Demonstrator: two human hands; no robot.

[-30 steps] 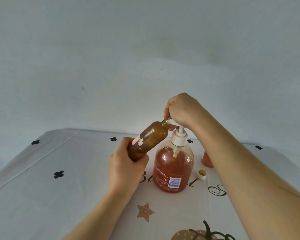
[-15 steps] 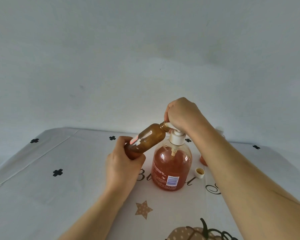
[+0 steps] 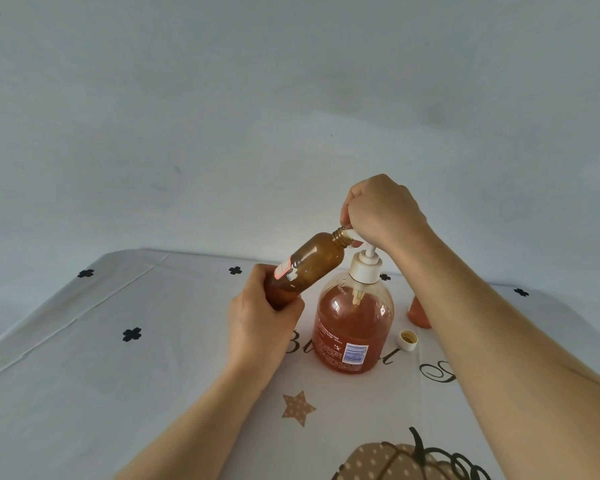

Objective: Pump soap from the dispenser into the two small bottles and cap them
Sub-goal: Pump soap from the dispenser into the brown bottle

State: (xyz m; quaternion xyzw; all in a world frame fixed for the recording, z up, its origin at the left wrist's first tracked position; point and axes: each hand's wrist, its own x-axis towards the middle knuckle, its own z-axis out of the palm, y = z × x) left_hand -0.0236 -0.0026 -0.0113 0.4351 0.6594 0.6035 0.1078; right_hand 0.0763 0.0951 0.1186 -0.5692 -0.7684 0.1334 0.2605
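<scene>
Left grip point(image 3: 260, 323) curled tight round the base of the amber bottle point(image 3: 312, 263). I held it off the desk point(image 3: 118, 393), tilted, neck up and to the right. The bottle's threaded mouth met the white spout of the pump head point(image 3: 350, 233).

Right grip point(image 3: 381, 211) fisted over the pump head, fingers wrapped down around it. Pump stem stood exposed above the white collar.

Dispenser point(image 3: 354, 327) upright on the desk, about three-quarters full of orange soap, label facing me.

Loose white cap point(image 3: 408, 340) lay open side up just right of the dispenser's base. Behind it stood a second small bottle point(image 3: 418, 311), orange, mostly hidden by my right forearm. Could not tell whether it was capped.
</scene>
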